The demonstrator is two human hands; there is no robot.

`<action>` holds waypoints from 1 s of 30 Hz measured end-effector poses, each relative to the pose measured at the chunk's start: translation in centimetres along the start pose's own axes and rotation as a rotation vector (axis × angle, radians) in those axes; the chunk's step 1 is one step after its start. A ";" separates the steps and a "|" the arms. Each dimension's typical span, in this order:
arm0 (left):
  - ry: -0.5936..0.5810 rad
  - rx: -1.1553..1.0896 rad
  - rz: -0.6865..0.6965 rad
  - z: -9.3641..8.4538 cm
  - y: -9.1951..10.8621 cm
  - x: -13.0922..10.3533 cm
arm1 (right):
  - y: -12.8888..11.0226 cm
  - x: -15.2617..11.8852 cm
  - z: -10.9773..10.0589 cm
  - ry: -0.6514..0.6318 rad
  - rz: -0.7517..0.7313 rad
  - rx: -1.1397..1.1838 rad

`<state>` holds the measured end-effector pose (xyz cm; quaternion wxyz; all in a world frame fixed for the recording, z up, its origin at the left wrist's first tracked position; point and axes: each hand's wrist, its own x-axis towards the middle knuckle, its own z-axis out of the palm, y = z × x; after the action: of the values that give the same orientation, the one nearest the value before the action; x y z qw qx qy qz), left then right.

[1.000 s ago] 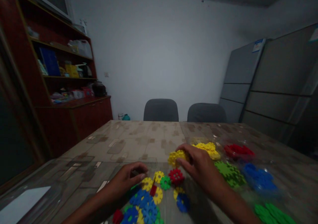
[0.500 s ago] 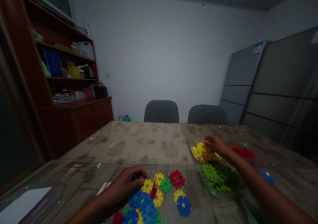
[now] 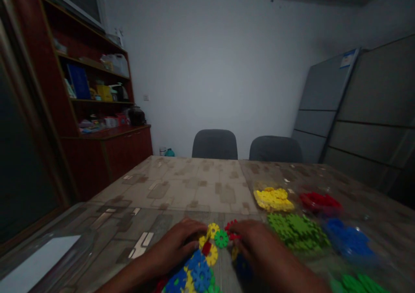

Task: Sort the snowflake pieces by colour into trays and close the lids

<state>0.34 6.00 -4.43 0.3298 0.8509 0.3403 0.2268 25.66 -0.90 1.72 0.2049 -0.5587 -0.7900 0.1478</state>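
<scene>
My left hand (image 3: 178, 243) curls its fingers and thumb around the edge of a yellow notched disc (image 3: 202, 241), part of a cluster of linking discs. Several blue discs (image 3: 201, 273), a small red piece (image 3: 206, 248) and another yellow disc (image 3: 213, 230) belong to the same group. Beside it lies a green disc (image 3: 221, 238). My right hand (image 3: 254, 243), slightly blurred, is closed over a red square-toothed piece (image 3: 232, 226), covering most of it. Whatever its fingers hold is hidden. Under that hand a blue disc (image 3: 242, 267) partly shows in shadow.
To the right stand clear trays of yellow pieces (image 3: 274, 198), red pieces (image 3: 320, 202), light green pieces (image 3: 298, 231), blue pieces (image 3: 348, 236) and green pieces (image 3: 359, 283). A white sheet (image 3: 42, 262) lies at left. Two grey chairs (image 3: 214, 144) stand behind the table.
My right hand has come from the yellow tray back to the loose pieces in front of me. My left hand has closed in on the yellow disc. The view has shifted slightly.
</scene>
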 end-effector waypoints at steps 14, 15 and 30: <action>0.041 0.146 -0.136 0.3 -0.9 0.2 | 0.9 1.6 6.7 -0.090 -0.078 -0.180; 0.041 0.146 -0.149 0.3 -1.0 0.2 | 0.8 1.5 6.6 -0.088 -0.076 -0.181; 0.012 0.123 -0.252 -0.3 -0.9 0.0 | -0.2 1.9 5.5 -0.057 -0.028 -0.158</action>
<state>-0.21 6.59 -4.89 0.3009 0.8185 0.4598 0.1674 22.27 0.75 -2.68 0.1400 -0.5576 -0.8123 0.0980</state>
